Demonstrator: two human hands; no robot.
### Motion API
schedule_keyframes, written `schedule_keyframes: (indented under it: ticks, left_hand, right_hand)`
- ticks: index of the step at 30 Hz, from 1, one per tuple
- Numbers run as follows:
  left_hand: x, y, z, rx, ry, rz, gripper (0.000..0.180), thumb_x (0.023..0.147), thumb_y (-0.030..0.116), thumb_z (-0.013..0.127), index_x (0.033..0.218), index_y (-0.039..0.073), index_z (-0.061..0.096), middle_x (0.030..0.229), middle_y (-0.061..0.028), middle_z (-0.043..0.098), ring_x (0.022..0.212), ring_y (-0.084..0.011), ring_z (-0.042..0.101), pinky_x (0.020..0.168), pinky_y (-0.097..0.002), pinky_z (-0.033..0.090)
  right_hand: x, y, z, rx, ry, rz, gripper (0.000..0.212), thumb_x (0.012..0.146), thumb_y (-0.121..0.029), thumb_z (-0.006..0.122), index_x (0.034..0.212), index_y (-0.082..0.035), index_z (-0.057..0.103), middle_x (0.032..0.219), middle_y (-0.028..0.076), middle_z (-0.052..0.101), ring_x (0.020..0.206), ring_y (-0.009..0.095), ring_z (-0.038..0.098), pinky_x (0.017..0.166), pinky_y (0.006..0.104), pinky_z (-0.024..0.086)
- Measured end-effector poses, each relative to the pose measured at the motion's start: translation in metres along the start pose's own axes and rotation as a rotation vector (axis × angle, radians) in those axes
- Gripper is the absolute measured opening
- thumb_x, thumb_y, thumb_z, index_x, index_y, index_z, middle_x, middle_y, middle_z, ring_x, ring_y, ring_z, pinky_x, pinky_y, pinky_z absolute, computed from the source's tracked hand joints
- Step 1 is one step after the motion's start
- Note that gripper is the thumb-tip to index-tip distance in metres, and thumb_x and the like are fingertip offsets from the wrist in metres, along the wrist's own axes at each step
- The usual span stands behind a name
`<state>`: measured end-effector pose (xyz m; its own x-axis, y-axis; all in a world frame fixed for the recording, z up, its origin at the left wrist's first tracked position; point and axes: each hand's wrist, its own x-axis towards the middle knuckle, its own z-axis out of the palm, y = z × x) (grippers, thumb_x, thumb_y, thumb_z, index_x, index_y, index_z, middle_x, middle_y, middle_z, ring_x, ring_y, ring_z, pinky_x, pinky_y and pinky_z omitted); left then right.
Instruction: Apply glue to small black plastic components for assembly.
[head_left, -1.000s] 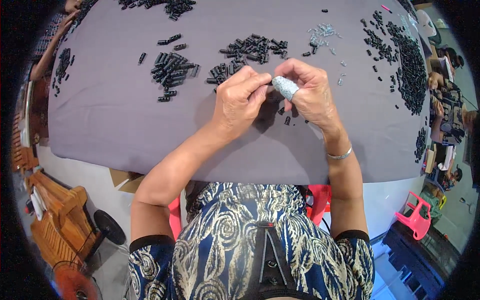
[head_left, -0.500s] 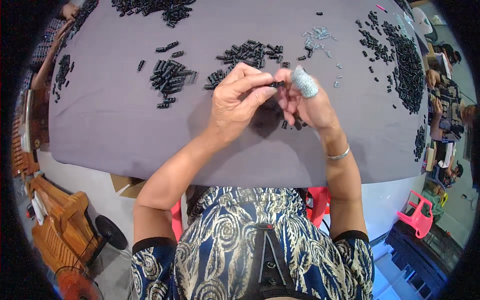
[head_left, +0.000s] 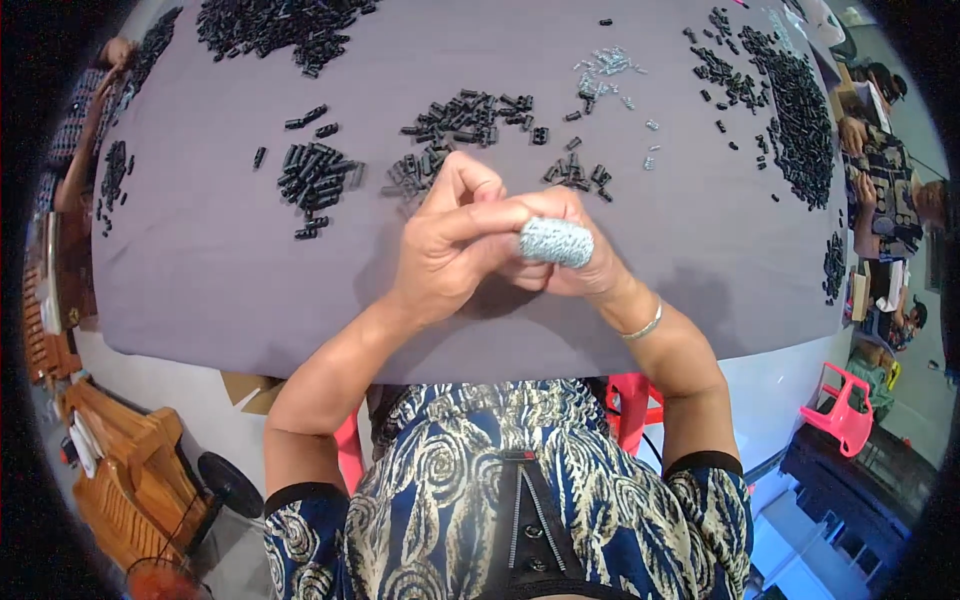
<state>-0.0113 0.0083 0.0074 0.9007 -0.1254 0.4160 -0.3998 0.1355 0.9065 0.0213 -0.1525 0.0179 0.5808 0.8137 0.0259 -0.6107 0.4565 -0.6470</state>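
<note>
Above the near part of the cloth, my left hand (head_left: 450, 245) and my right hand (head_left: 575, 250) meet, fingertips pressed together. Both are closed, and whatever lies between the fingers is hidden by them. A grey-white textured wrap (head_left: 556, 242) covers my right thumb. Just beyond my hands lie a small group of black cylindrical parts (head_left: 575, 175) and a larger pile of black parts (head_left: 460, 115). Further left is a heap of longer black cylindrical parts (head_left: 315, 175). Small metal springs (head_left: 605, 68) are scattered at the far right of centre.
A grey cloth (head_left: 230, 270) covers the table. Big piles of black parts lie at the far left (head_left: 280, 25) and right (head_left: 795, 120). Other people's hands (head_left: 855, 135) show at the right edge, and another person's arm (head_left: 90, 130) at the left. A pink plastic stool (head_left: 840, 410) stands at lower right.
My hands have come nearer to me and closed together. The small black part seen between my fingertips is now hidden. My right thumb has swung across toward the left hand.
</note>
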Motion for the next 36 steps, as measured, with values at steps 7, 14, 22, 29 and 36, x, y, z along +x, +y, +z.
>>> schedule_keyframes:
  ticks: [7,14,22,29,36]
  left_hand:
    - [0.003,0.003,-0.003,-0.017,0.003,-0.043,0.024,0.077,0.006,0.071,0.1,0.003,0.068,0.086,-0.0018,0.044,0.081,-0.0137,0.045,0.073,-0.0251,0.039]
    - [0.02,0.02,-0.019,0.243,0.159,-0.144,0.016,0.079,-0.004,0.063,0.095,-0.002,0.066,0.089,-0.0068,0.058,0.083,-0.014,0.055,0.074,-0.0245,0.045]
    - [-0.008,0.04,-0.076,0.928,0.276,-0.258,0.014,0.078,-0.001,0.064,0.092,-0.001,0.066,0.081,-0.0055,0.058,0.069,-0.0134,0.055,0.061,-0.0247,0.044]
    - [-0.015,0.025,-0.102,1.113,0.42,-0.133,0.019,0.078,0.0,0.066,0.097,0.0,0.065,0.079,-0.0051,0.056,0.068,-0.0124,0.055,0.061,-0.0254,0.046]
    - [-0.018,0.028,-0.093,1.017,0.442,-0.061,0.016,0.078,-0.001,0.066,0.094,0.0,0.065,0.078,-0.003,0.055,0.065,-0.0108,0.052,0.06,-0.0233,0.044]
  right_hand:
    - [0.003,-0.001,0.013,-0.022,0.146,-0.004,0.022,0.091,-0.017,0.056,0.104,-0.002,0.065,0.057,-0.007,0.033,0.043,0.002,0.028,0.037,0.0199,0.02]
    - [0.009,0.002,0.005,-0.111,0.226,0.133,0.021,0.092,-0.023,0.055,0.078,-0.008,0.056,0.057,-0.008,0.034,0.051,0.001,0.033,0.042,0.0198,0.024]
    - [0.006,-0.047,-0.018,-1.027,0.753,-0.321,0.012,0.087,-0.008,0.051,0.078,-0.006,0.059,0.063,-0.008,0.044,0.055,0.001,0.037,0.045,0.0197,0.03]
    - [-0.026,-0.091,-0.048,-0.885,0.921,-0.4,0.008,0.091,-0.007,0.053,0.093,-0.007,0.061,0.067,-0.005,0.048,0.051,-0.002,0.033,0.041,0.0143,0.024]
    - [-0.047,-0.074,-0.048,-1.11,0.848,-0.084,0.009,0.086,-0.009,0.059,0.092,-0.003,0.063,0.07,-0.001,0.059,0.061,0.003,0.048,0.051,0.0201,0.037]
